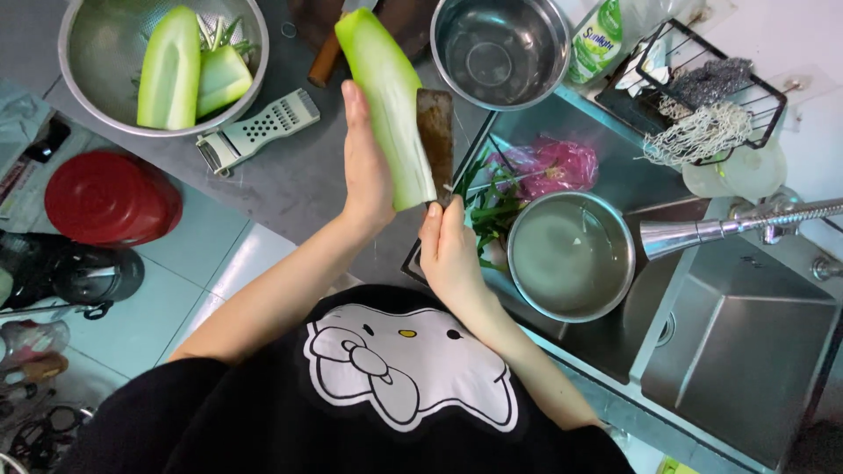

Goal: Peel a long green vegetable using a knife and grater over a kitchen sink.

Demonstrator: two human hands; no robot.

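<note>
- The left hand (364, 167) is wrapped around the lower half of a long pale-green gourd (386, 96), fingers closed behind it and thumb side toward the camera; the gourd tilts up toward 11 o'clock, held above the table (290, 189) edge.
- The right hand (448, 246) is closed on the handle of a cleaver (435, 140), whose dark, flat, rectangular blade lies against the gourd's right flank, at 3 o'clock of it.
- To do this paring well, I judge the blade should stay nearly flat to the skin and travel away from the left fingers, taking thin strips; the wet, smooth flesh looks slippery, so a firm grip low on the gourd matters.
- The gourd is peeled, glossy, cylindrical with a rounded tip.
- At 10 o'clock a perforated steel colander (105, 105) holds two more cut green pieces.
- A white plastic peeler (255, 132) lies just below it.
- At 1 o'clock stands an empty steel bowl (500, 48); at 4 o'clock a water-filled steel pot (571, 254) sits in the sink (746, 351), under a chrome tap (720, 230).
- Green scraps (487, 206) and a pink bag (558, 167) lie beside the pot.
- A red lid (110, 197) sits at 9 o'clock.
</note>
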